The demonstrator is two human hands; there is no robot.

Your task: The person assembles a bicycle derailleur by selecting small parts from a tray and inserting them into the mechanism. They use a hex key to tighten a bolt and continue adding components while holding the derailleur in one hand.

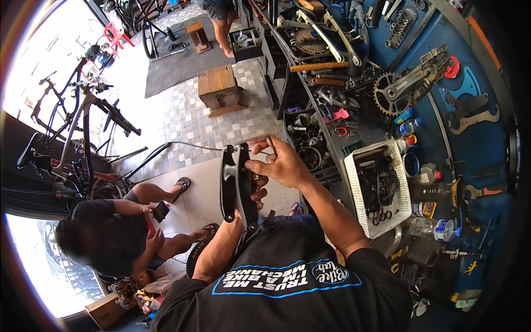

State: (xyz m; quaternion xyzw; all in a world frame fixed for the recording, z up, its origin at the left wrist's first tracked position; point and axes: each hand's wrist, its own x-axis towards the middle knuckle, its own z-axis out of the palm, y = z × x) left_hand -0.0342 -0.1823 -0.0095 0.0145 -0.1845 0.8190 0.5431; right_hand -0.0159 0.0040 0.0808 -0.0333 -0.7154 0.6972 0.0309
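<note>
In front of my chest, my left hand (258, 193) is wrapped round a black bicycle suspension link (245, 193). The link has two long side plates with bolt holes at their ends, and it stands nearly upright. My right hand (290, 169) grips an L-shaped hex key (269, 139) between thumb and fingers. One arm of the key reaches toward the link's upper end. Whether its tip sits in a bolt there I cannot tell. Part of my left palm is hidden behind the link.
To my right, a workbench bears a white plastic basket (406, 196) of dark parts, a crankset (401, 88), bottles and tools. A seated person (105, 232) holds a phone at the left, near bicycle frames (83, 127). Wooden stools (218, 86) stand ahead; another person's legs (222, 33) show beyond.
</note>
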